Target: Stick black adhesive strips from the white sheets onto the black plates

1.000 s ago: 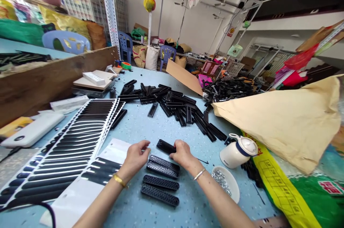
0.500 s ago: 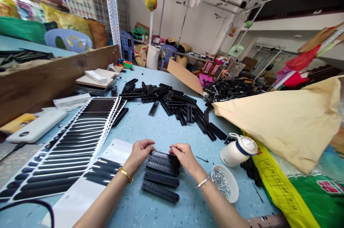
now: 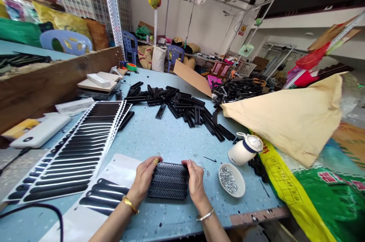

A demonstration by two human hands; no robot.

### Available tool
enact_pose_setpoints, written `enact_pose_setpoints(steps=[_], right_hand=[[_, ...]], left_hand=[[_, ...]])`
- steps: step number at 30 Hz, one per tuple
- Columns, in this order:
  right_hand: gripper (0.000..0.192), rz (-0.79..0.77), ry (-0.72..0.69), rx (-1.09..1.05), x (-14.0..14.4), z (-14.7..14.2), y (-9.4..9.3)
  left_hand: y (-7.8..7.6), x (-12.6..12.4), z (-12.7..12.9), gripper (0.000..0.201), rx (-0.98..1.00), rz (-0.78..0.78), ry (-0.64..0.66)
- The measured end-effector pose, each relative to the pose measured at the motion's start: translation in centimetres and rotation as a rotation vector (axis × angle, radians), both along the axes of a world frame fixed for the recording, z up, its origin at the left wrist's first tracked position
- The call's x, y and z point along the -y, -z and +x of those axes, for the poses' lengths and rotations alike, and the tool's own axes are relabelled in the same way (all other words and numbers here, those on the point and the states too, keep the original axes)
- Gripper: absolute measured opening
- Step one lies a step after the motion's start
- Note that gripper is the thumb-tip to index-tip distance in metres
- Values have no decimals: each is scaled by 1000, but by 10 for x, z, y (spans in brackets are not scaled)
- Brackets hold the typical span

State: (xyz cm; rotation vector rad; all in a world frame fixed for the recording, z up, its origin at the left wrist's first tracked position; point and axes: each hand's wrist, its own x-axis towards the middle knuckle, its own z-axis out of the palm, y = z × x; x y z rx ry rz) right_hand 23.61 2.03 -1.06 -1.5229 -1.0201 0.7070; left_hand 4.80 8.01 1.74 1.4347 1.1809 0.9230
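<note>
Left hand (image 3: 144,181) and right hand (image 3: 196,182) clamp the gathered grilles (image 3: 169,181) together on the bench (image 3: 171,139); squaring the stack, then lifting it evenly.

Low in the middle of the frame lies a block of black perforated strips (image 3: 169,181), long narrow bars with rounded ends and rows of small holes across their tops; they lie flat, side by side and touching along their long edges, forming one near-rectangular slab on the blue speckled bench (image 3: 171,139); their length runs left to right across the picture, slightly tilted; how many strips make up the block cannot be told for certain; the left end is covered by fingers (image 3: 148,171), the right end likewise.
</note>
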Motion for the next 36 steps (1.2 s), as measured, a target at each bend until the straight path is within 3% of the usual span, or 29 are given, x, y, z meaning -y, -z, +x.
enact_pose_setpoints(steps=[9,15,18,20,23,25,27,29,31,33,36], right_hand=[[45,85,12,24,9,-11,2],[47,71,94,65,11,14,-8],[42,73,99,107,26,14,-25],[31,115,11,209,42,-7,-36],[17,260,-239,407,68,-63,-40],[25,368,-391,498,83,-105,-34],[35,451,-549,557,92,-143,-24],[53,428,-664,611,94,-170,-14],[60,381,-762,706,91,-183,-6],[44,390,-816,782,85,-185,-2],[28,502,-703,749,83,-172,0]], left_hand=[[11,10,7,41,70,-6,-60],[4,4,1,42,212,-68,-119],[-17,1,-8,38,337,-73,-150],[-42,-1,-16,36,438,-56,-153],[-85,-4,-33,34,528,-8,-157],[-108,-5,-52,32,611,25,-153],[-119,-2,-77,31,577,71,-191],[-119,8,-108,33,372,105,-285],[-109,26,-142,31,128,112,-395],[-91,52,-174,27,27,110,-474],[-56,101,-210,34,-112,90,-600]])
